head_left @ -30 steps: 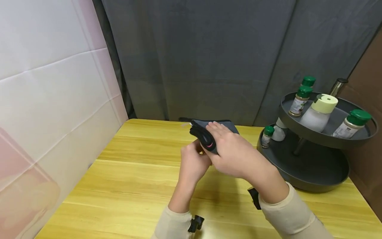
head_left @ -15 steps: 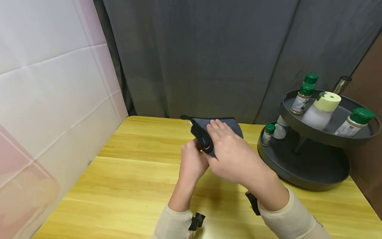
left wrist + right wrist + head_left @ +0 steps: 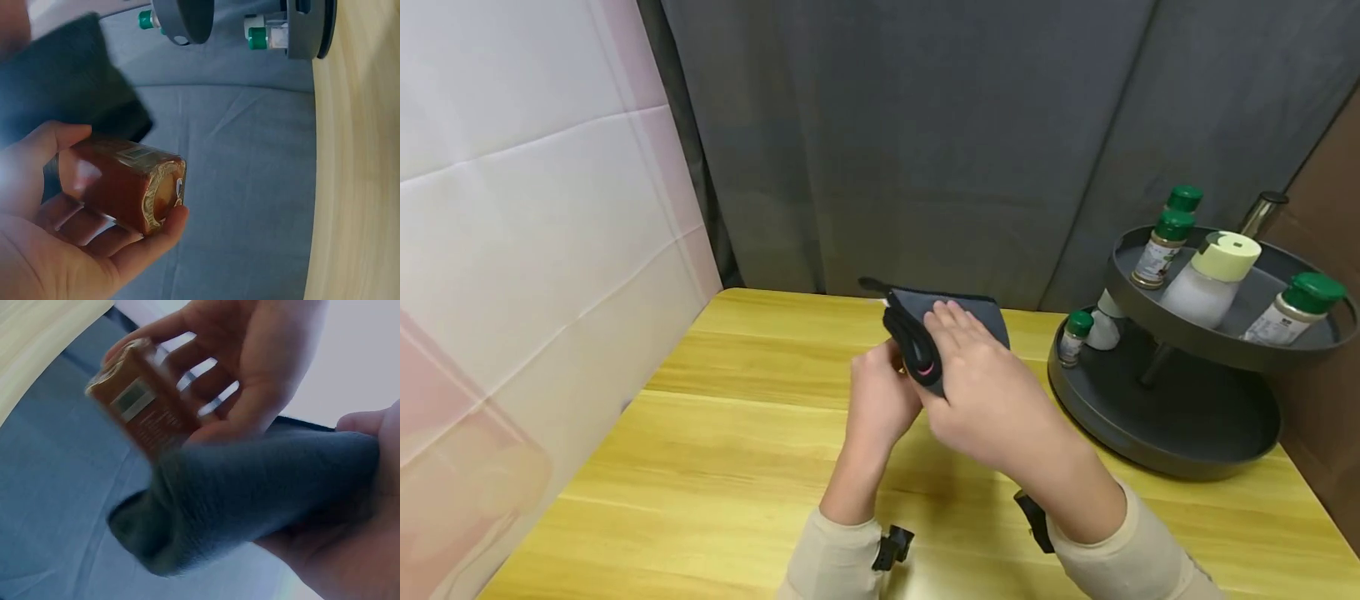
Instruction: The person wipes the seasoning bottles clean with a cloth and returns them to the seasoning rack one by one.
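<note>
My left hand [image 3: 880, 396] grips a square-sided, see-through jar [image 3: 112, 181] with reddish-brown contents. Its base faces outward in the left wrist view, with the forefinger at the base's edge, and a barcode label shows on one side. A folded dark grey cloth [image 3: 250, 487] with black trim and a hanging loop is held by my right hand [image 3: 992, 392], the fingers laid along its top and the thumb on the other side. The cloth overlaps the jar's other end, hiding that end in the right wrist view. In the head view, hands and cloth cover nearly all of the jar.
On the right stands a dark two-tier round rack [image 3: 1165, 437]. Several green-capped spice jars [image 3: 1288, 310] and a white bottle [image 3: 1202, 292] with a pale yellow cap sit on it. Behind the wooden table [image 3: 737, 467] hangs a grey curtain [image 3: 925, 150]; a pale sheet [image 3: 535, 250] hangs at left.
More of the cloth shows beyond my right fingers than a second ago, and its loop end has risen slightly. Both hands keep nearly the same place and hold; the head view has shifted a little.
</note>
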Tool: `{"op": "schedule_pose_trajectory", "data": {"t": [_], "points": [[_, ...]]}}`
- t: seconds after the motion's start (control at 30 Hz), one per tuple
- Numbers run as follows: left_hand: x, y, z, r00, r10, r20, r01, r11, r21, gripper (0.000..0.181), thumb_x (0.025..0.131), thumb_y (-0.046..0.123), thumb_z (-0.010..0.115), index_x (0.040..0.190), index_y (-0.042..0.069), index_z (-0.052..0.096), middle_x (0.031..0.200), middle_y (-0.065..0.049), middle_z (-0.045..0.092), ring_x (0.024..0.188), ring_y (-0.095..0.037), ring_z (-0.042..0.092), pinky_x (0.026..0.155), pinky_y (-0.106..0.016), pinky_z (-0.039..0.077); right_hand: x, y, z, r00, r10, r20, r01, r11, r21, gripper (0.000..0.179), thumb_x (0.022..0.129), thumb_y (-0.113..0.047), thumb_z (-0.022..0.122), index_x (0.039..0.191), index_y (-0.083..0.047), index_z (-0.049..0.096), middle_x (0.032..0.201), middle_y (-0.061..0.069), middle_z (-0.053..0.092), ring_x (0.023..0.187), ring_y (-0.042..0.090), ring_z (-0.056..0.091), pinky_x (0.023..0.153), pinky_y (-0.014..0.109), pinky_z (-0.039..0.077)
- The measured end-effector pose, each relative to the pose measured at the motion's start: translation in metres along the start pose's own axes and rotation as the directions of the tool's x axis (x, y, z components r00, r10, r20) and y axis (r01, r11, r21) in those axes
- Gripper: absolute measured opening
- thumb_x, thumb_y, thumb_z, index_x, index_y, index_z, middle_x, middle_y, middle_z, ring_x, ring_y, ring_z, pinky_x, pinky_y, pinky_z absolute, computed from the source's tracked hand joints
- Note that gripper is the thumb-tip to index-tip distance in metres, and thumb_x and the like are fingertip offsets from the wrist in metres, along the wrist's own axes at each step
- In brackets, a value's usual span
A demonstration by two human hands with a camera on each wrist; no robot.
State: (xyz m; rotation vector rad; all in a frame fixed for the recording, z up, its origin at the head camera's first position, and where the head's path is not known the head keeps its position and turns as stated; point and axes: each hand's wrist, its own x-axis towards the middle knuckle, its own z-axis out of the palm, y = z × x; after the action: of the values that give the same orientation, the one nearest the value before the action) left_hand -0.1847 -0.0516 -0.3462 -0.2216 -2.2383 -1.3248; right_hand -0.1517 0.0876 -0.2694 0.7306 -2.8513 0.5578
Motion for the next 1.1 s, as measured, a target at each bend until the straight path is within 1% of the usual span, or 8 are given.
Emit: {"op": "schedule_pose_trajectory", "data": {"t": [0.13, 0.37, 0.43, 0.57, 0.67, 0.77, 0.93, 1.1], "points": [[-0.003, 0.000, 0.002, 0.998, 0.050, 0.047, -0.051, 0.999, 0.009, 0.007, 0.089, 0.001, 0.072, 0.085, 0.001, 0.077, 0.071, -0.014, 0.076, 0.060, -0.020, 0.068, 0.052, -0.028, 0.051, 0.006, 0.002, 0.000, 0.998, -0.044, -0.051, 0.046, 0.998, 0.035, 0.061, 0.107, -0.034, 0.056, 0.156, 0.003, 0.049, 0.165, 0.019, 0.047, 0.158, 0.034, 0.040, 0.130, 0.053, 0.032], [-0.005, 0.000, 0.004, 0.992, -0.097, 0.085, 0.104, 0.991, -0.080, 0.036, 0.087, 0.011, 0.080, 0.123, 0.009, 0.080, 0.095, -0.010, 0.083, 0.079, -0.020, 0.078, 0.068, -0.031, 0.062, 0.006, 0.013, 0.002, 0.998, 0.040, -0.053, -0.035, 0.994, 0.101, 0.055, 0.112, -0.035, 0.047, 0.156, -0.003, 0.051, 0.163, 0.023, 0.048, 0.156, 0.039, 0.043, 0.125, 0.058, 0.037], [-0.004, 0.000, 0.004, 0.995, -0.077, 0.065, 0.081, 0.996, -0.050, 0.023, 0.089, 0.007, 0.076, 0.111, 0.005, 0.083, 0.084, -0.012, 0.081, 0.068, -0.019, 0.072, 0.059, -0.029, 0.057, 0.003, 0.008, 0.002, 0.999, 0.040, -0.029, -0.038, 0.997, 0.065, 0.058, 0.111, -0.035, 0.049, 0.157, 0.000, 0.048, 0.165, 0.023, 0.045, 0.158, 0.038, 0.039, 0.127, 0.057, 0.035], [-0.004, 0.001, 0.005, 0.996, 0.081, 0.041, -0.083, 0.995, 0.047, 0.013, 0.090, -0.001, 0.067, 0.080, 0.000, 0.075, 0.066, -0.013, 0.072, 0.055, -0.019, 0.062, 0.049, -0.031, 0.047, 0.002, -0.002, -0.001, 1.000, 0.001, -0.002, -0.001, 1.000, 0.010, 0.064, 0.108, -0.036, 0.053, 0.157, 0.005, 0.047, 0.168, 0.021, 0.042, 0.161, 0.036, 0.035, 0.131, 0.055, 0.030], [-0.005, 0.002, 0.007, 0.992, 0.117, 0.056, -0.118, 0.993, 0.026, 0.013, 0.090, -0.002, 0.069, 0.079, 0.002, 0.074, 0.066, -0.011, 0.072, 0.056, -0.016, 0.064, 0.049, -0.027, 0.047, 0.007, 0.000, -0.003, 1.000, -0.014, -0.020, 0.015, 0.999, 0.034, 0.062, 0.109, -0.037, 0.052, 0.156, 0.003, 0.049, 0.166, 0.020, 0.045, 0.159, 0.035, 0.039, 0.130, 0.054, 0.031], [-0.006, 0.002, 0.006, 0.996, 0.012, 0.089, -0.006, 0.998, -0.064, 0.008, 0.088, 0.002, 0.073, 0.093, 0.003, 0.080, 0.067, -0.011, 0.072, 0.054, -0.014, 0.060, 0.049, -0.023, 0.045, 0.013, 0.008, -0.001, 0.999, -0.015, -0.046, 0.019, 0.996, 0.084, 0.054, 0.111, -0.034, 0.049, 0.153, -0.001, 0.055, 0.161, 0.019, 0.052, 0.156, 0.036, 0.044, 0.129, 0.055, 0.034], [-0.004, 0.000, 0.002, 0.986, -0.150, 0.078, 0.156, 0.984, -0.085, 0.041, 0.085, 0.012, 0.082, 0.126, 0.013, 0.080, 0.087, -0.007, 0.082, 0.067, -0.011, 0.069, 0.060, -0.027, 0.056, 0.009, 0.016, 0.002, 1.000, 0.007, -0.024, -0.004, 0.994, 0.110, 0.052, 0.113, -0.034, 0.046, 0.156, -0.006, 0.053, 0.162, 0.020, 0.051, 0.156, 0.037, 0.043, 0.126, 0.057, 0.037], [-0.002, -0.001, 0.003, 0.994, -0.086, 0.062, 0.089, 0.995, -0.045, 0.014, 0.090, 0.005, 0.074, 0.101, 0.002, 0.082, 0.069, -0.011, 0.074, 0.053, -0.011, 0.059, 0.049, -0.026, 0.048, 0.003, 0.006, -0.002, 1.000, -0.010, 0.014, 0.010, 0.998, 0.057, 0.060, 0.111, -0.036, 0.048, 0.158, 0.000, 0.047, 0.166, 0.019, 0.045, 0.160, 0.034, 0.038, 0.130, 0.055, 0.031]]}}
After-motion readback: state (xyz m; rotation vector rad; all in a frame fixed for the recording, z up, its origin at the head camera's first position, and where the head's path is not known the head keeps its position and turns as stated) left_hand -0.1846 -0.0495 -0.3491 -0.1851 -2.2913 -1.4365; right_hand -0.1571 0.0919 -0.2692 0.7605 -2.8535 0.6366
